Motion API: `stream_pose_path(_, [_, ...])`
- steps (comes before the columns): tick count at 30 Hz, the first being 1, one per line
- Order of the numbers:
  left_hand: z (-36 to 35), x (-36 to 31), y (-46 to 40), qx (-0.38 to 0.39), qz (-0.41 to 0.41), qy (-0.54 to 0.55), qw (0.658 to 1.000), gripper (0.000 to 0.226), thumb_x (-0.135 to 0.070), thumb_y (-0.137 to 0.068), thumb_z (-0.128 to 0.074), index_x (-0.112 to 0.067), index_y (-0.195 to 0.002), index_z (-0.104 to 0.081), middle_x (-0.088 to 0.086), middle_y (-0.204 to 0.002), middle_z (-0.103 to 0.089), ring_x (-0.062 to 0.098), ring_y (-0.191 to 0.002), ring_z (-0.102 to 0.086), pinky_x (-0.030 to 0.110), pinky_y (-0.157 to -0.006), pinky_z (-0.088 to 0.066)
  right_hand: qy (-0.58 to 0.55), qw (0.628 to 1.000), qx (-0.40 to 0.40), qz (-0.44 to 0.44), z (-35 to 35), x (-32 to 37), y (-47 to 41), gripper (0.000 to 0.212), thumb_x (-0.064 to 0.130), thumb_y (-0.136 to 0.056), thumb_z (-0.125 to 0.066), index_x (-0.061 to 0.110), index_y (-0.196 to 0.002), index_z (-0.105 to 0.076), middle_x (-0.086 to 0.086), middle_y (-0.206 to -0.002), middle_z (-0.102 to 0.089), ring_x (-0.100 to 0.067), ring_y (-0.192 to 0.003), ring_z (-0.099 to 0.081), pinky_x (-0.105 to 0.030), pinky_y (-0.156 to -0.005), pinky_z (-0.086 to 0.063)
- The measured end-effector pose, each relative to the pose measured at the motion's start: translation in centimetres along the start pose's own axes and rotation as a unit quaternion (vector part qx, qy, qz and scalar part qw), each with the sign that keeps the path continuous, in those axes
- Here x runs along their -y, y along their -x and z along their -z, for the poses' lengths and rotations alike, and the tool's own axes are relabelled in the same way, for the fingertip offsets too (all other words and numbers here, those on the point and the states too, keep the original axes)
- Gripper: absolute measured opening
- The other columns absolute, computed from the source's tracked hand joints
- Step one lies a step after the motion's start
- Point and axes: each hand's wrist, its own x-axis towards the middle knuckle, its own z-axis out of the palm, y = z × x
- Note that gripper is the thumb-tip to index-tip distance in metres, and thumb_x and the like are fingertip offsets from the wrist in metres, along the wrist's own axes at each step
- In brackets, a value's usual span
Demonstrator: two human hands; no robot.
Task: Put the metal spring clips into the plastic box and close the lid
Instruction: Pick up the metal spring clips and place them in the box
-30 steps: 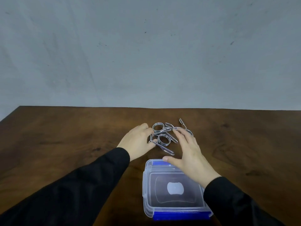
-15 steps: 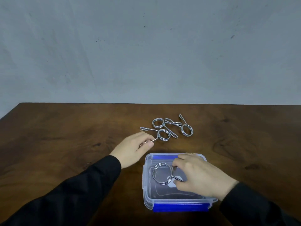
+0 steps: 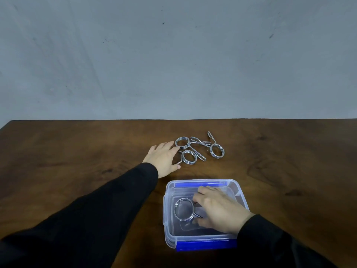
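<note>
Right hand (image 3: pixel 220 209) now down inside plastic box (image 3: pixel 202 183), fingers pinching first spring clip (image 3: pixel 184 209). Left hand (image 3: pixel 163 158) back at three clips on counter (image 3: pixel 77 151), open, flat, grasping nothing. Lid not visible.

One spring clip (image 3: pixel 183 209) lies in the plastic box (image 3: pixel 202 238) — three more clips (image 3: pixel 199 149) lie on the table (image 3: pixel 77 151) behind the box.
</note>
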Motion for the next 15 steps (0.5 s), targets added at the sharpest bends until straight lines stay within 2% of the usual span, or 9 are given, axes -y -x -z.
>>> stream_pose_path(3, [-0.4,-0.1,-0.9,0.023,-0.011,-0.023,0.999,0.068,-0.047,-0.094,-0.057,-0.024,-0.152,-0.032,0.002,-0.155,-0.04,0.023,-0.142,-0.034,0.047,-0.116,-0.026,-0.01,1.0,-0.005,0.015,-0.2,-0.2,0.0,0.045,0.05,-0.086,-0.07,0.027,-0.124,-0.058,0.005,-0.125,-0.057,-0.013,-0.114,-0.051,-0.03,-0.099,-0.041])
stream_pose_path(6, [-0.7,-0.4,-1.0,0.006,-0.011,-0.011,1.0,0.061,-0.045,-0.094,-0.058,-0.022,-0.148,-0.04,0.002,-0.143,-0.051,0.023,-0.13,-0.046,0.044,-0.111,-0.032,-0.02,1.0,-0.006,0.015,-0.2,-0.4,0.1,0.048,0.056,-0.083,-0.069,0.029,-0.122,-0.058,0.007,-0.122,-0.055,-0.012,-0.11,-0.048,-0.031,-0.094,-0.042])
stream_pose_path(10, [-0.5,-0.8,-0.5,-0.007,-0.017,0.028,0.999,0.055,-0.038,-0.094,-0.06,-0.017,-0.143,-0.046,0.004,-0.134,-0.055,0.022,-0.119,-0.052,0.039,-0.106,-0.039,-0.069,0.998,-0.006,0.008,0.7,-0.5,0.9,0.05,0.056,-0.088,-0.063,0.031,-0.131,-0.058,0.01,-0.129,-0.054,-0.009,-0.116,-0.05,-0.032,-0.098,-0.048])
stream_pose_path(12, [-0.2,-0.7,0.1,-0.012,-0.017,0.046,0.999,0.056,-0.037,-0.095,-0.059,-0.016,-0.144,-0.045,0.005,-0.133,-0.054,0.022,-0.118,-0.051,0.037,-0.104,-0.041,-0.097,0.993,-0.073,0.008,1.2,-0.5,1.6,0.041,0.054,-0.095,-0.054,0.028,-0.124,-0.065,0.01,-0.123,-0.061,-0.005,-0.109,-0.056,-0.027,-0.094,-0.05])
stream_pose_path(15, [1.2,-0.6,1.1,-0.032,-0.024,0.076,0.996,0.057,-0.037,-0.094,-0.059,-0.015,-0.145,-0.045,0.004,-0.129,-0.054,0.022,-0.113,-0.051,0.036,-0.099,-0.044,-0.115,0.963,-0.243,0.009,2.6,-0.9,2.8,0.03,0.044,-0.097,-0.052,0.022,-0.105,-0.072,0.009,-0.103,-0.064,-0.003,-0.094,-0.059,-0.026,-0.082,-0.053])
